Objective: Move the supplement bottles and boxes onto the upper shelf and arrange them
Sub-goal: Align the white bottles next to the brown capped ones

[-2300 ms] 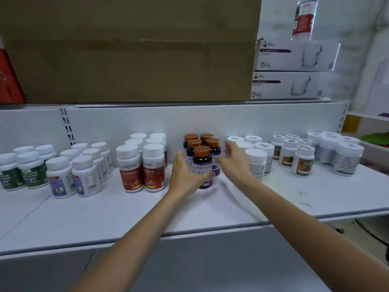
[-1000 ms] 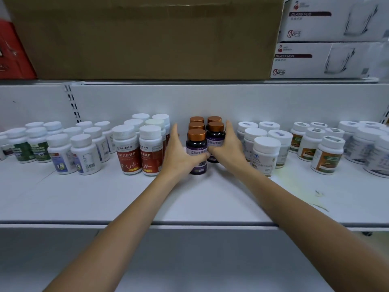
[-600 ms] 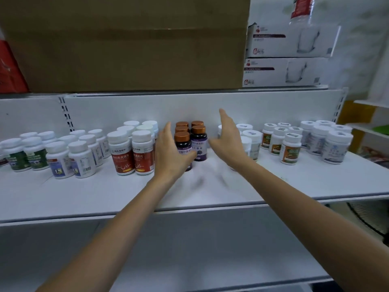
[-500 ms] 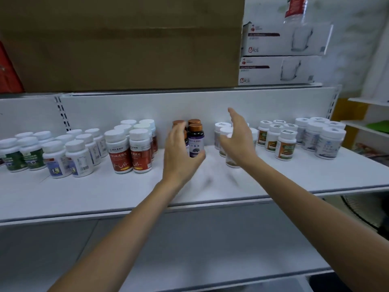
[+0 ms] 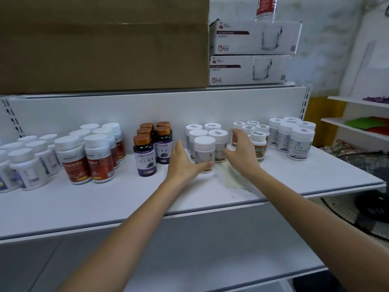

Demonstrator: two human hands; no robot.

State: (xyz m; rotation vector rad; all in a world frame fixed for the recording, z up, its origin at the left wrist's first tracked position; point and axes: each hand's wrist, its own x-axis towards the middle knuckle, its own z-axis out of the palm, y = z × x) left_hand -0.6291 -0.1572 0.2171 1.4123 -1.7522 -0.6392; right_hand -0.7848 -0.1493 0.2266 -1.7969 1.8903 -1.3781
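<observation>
Groups of supplement bottles stand in rows on the white upper shelf (image 5: 126, 199). A cluster of white-capped bottles (image 5: 205, 153) stands at the middle. My left hand (image 5: 183, 163) lies open against the left side and base of the front bottle of this cluster. My right hand (image 5: 242, 153) is open on the cluster's right side, fingers spread. Left of my hands stand dark purple bottles with copper caps (image 5: 145, 158), untouched. Red-labelled white bottles (image 5: 88, 161) stand further left.
More white bottles (image 5: 296, 138) fill the shelf's right end and others (image 5: 25, 165) the left end. A big cardboard box (image 5: 101, 43) and two glass-mug boxes (image 5: 252, 53) sit on top of the rack. A black fan (image 5: 362, 197) stands at the lower right.
Both hands left the copper-capped purple bottles and moved right to the white-capped cluster. The purple bottles stay in a tight group.
</observation>
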